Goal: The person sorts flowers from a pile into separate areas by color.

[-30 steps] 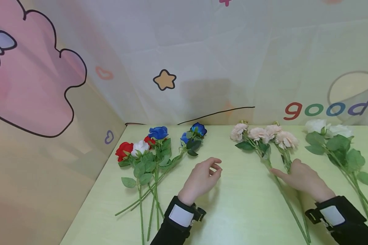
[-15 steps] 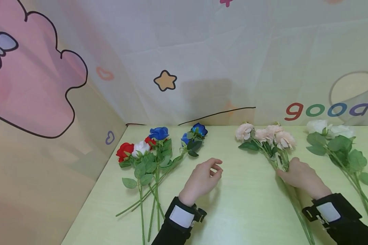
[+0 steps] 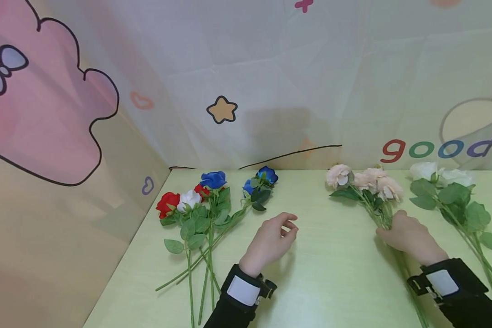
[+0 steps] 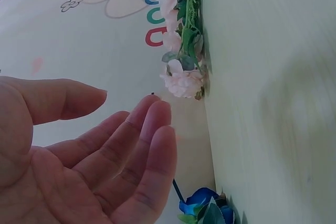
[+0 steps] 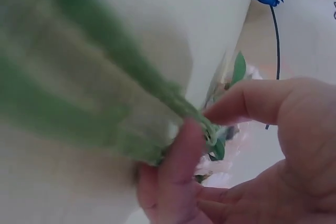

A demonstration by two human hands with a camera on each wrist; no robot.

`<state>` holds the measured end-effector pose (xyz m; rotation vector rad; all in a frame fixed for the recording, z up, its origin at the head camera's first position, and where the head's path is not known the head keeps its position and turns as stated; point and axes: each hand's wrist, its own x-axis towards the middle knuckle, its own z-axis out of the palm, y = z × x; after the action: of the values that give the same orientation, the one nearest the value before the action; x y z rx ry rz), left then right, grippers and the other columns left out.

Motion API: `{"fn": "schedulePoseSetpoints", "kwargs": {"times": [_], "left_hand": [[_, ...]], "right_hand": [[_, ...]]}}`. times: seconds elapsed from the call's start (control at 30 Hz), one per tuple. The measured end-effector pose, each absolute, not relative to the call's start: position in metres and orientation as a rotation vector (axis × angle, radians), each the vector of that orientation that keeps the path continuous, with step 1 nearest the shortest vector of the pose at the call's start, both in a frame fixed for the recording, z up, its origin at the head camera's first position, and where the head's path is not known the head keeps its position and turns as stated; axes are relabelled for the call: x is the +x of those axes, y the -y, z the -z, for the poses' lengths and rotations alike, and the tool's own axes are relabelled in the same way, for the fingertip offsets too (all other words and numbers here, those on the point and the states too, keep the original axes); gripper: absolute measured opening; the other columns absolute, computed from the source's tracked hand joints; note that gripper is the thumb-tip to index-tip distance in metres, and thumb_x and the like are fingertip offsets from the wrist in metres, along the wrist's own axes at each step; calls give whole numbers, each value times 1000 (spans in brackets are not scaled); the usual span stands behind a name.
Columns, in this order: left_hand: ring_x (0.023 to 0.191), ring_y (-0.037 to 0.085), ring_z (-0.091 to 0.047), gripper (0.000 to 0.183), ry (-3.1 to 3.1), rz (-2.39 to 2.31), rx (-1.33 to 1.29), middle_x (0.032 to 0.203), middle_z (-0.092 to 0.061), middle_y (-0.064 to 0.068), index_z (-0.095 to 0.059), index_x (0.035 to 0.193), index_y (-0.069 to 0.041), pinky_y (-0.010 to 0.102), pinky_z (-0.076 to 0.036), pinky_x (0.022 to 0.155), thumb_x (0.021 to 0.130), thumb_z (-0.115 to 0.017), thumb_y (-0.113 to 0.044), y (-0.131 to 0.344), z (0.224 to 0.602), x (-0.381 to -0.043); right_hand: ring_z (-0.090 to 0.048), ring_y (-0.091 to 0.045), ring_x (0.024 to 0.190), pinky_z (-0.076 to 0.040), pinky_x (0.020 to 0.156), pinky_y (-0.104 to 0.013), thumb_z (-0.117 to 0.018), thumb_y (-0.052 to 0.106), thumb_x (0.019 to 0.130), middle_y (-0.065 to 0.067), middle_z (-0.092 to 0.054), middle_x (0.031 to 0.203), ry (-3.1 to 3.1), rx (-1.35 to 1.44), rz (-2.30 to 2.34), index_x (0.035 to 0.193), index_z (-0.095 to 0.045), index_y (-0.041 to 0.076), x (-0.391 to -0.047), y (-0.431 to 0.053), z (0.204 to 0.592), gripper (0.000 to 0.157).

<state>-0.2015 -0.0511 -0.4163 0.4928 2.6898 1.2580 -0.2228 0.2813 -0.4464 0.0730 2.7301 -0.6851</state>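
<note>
My right hand [image 3: 410, 237] grips the green stems of the pale pink flowers [image 3: 365, 180], whose heads lie bunched together at the table's far side. In the right wrist view the thumb and fingers of the right hand [image 5: 247, 145] close round the stems [image 5: 168, 95], which run blurred toward the camera. My left hand [image 3: 269, 241] hovers over the middle of the table, holding nothing. Its fingers are loosely bent and apart from the thumb in the left wrist view, where the blue rose [image 4: 202, 205] shows below the left hand [image 4: 105, 156].
Left of my left hand lie red roses [image 3: 168, 204], a white rose [image 3: 188, 199] and blue roses [image 3: 213, 179], their stems crossing. White roses [image 3: 455, 176] with broad leaves lie at the far right. A printed cloth [image 3: 287, 82] hangs behind the table [image 3: 320, 273].
My right hand has gathered the pink flowers' separate stems into one bunch and shifted them slightly right, toward the white roses. My left hand has stayed in place.
</note>
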Motion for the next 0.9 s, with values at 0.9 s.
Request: {"fn": "schedulePoseSetpoints", "kwargs": {"times": [0.9], "left_hand": [[87,17,-72,26,-2954,-1089,556,108,-75,8,-67,124,-7,21,-53,69,100,-58,-12,50,416,-201]], "right_hand": [[-61,-29,70,-47,57,-37,-62,25,95,-29,-65,92,-2972,-114,759,133,-40,-23,-198,-258,413,65]]}}
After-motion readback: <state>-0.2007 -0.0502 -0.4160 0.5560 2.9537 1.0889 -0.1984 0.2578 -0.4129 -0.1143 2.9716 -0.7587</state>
